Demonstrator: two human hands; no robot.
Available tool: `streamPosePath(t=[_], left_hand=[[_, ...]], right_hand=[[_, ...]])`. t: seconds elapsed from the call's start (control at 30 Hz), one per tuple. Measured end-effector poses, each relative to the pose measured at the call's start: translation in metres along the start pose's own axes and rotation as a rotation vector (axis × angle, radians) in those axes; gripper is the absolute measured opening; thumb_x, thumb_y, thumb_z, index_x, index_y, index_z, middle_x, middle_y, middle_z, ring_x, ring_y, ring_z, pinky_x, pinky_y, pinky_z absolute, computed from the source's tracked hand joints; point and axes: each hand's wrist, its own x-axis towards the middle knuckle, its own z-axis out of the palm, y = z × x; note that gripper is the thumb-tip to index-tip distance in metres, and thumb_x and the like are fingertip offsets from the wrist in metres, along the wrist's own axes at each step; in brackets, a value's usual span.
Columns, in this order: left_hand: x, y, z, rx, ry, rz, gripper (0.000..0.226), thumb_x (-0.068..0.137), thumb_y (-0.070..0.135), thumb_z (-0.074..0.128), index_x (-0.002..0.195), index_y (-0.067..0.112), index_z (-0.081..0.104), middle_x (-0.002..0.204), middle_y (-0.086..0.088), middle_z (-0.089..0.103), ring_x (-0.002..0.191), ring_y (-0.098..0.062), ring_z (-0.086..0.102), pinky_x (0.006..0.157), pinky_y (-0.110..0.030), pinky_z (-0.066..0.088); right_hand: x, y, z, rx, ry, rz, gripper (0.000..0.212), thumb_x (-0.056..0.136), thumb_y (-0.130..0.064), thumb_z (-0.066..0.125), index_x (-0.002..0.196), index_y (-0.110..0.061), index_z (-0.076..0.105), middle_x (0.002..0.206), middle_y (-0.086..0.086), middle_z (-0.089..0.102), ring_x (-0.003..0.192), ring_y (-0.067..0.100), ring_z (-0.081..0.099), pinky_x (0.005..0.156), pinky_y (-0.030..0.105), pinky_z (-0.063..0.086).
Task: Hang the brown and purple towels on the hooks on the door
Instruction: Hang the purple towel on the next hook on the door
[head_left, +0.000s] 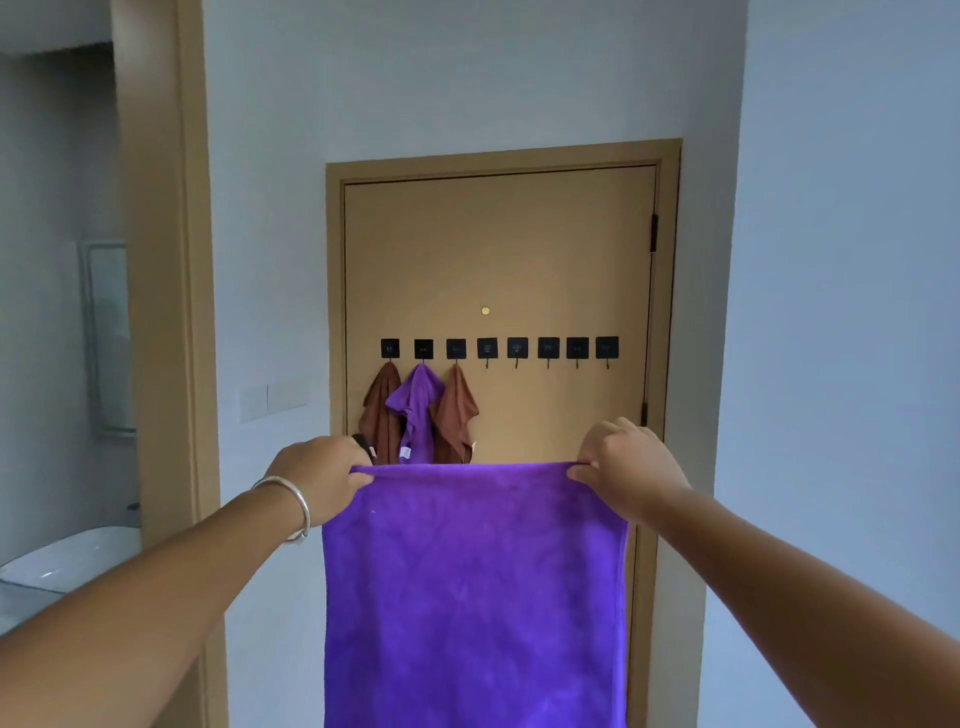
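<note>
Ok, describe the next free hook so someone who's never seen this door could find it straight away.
Find the tan door with a row of eight black hooks across its middle. Towels cover the three on the left: brown, purple, brown. The next free hook is fourth from the left, right beside the second brown towel and just below the small brass peephole.

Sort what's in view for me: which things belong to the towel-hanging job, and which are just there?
Job:
- purple towel, its top corners pinched by left hand and right hand
- eight black hooks, five free
- door
- hung towels: brown, purple, brown

Just there:
- peephole
- wall switch
- bracelet
- basin
</note>
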Motion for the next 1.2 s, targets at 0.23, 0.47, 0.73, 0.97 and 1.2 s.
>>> streamPosePath(t=[0.23, 0.47, 0.73, 0.97, 1.2], left_hand=[[0.097, -0.036, 0.066, -0.010, 0.007, 0.016, 0.021, 0.095, 0.037, 0.048, 0.085, 0.030, 0.066, 0.083, 0.013, 0.056, 0.078, -0.012, 0.056, 0.068, -0.027, 0.048], [0.220, -0.095, 0.138, -0.059, 0.048, 0.093, 0.023, 0.096, 0.035, 0.048, 0.087, 0.028, 0.067, 0.089, 0.011, 0.060, 0.076, -0.008, 0.056, 0.066, -0.024, 0.047], [0.346, -0.140, 0.202, -0.172, 0.071, 0.132, 0.024, 0.096, 0.034, 0.049, 0.081, 0.026, 0.066, 0.078, 0.011, 0.060, 0.071, -0.005, 0.056, 0.071, -0.027, 0.052], [0.421, -0.147, 0.252, -0.228, 0.089, 0.119, 0.017, 0.098, 0.030, 0.045, 0.087, 0.028, 0.057, 0.074, 0.008, 0.060, 0.069, -0.011, 0.057, 0.061, -0.028, 0.046], [0.496, -0.142, 0.289, -0.061, 0.174, 0.282, 0.053, 0.076, -0.003, 0.041, 0.108, 0.040, 0.040, 0.070, 0.016, 0.046, 0.049, -0.009, 0.043, 0.042, -0.025, 0.025]], right_hand=[[0.088, 0.013, 0.080, -0.029, -0.018, -0.025, 0.033, 0.094, -0.047, 0.049, 0.088, -0.024, 0.072, 0.101, -0.007, 0.061, 0.097, 0.015, 0.049, 0.087, 0.035, 0.042], [0.195, 0.017, 0.156, -0.054, -0.051, 0.045, 0.032, 0.096, -0.043, 0.048, 0.091, -0.025, 0.073, 0.100, -0.006, 0.063, 0.084, 0.015, 0.057, 0.082, 0.034, 0.047], [0.298, 0.025, 0.225, -0.067, -0.071, 0.183, 0.031, 0.097, -0.041, 0.047, 0.096, -0.021, 0.071, 0.100, -0.002, 0.060, 0.082, 0.019, 0.059, 0.075, 0.036, 0.052], [0.360, 0.049, 0.278, 0.046, -0.052, 0.256, 0.013, 0.097, -0.026, 0.048, 0.093, -0.018, 0.058, 0.090, 0.002, 0.061, 0.078, 0.023, 0.055, 0.068, 0.035, 0.049], [0.435, 0.084, 0.317, -0.154, -0.097, -0.049, 0.030, 0.084, 0.002, 0.039, 0.098, -0.025, 0.041, 0.097, -0.003, 0.050, 0.070, 0.029, 0.051, 0.056, 0.031, 0.033]])
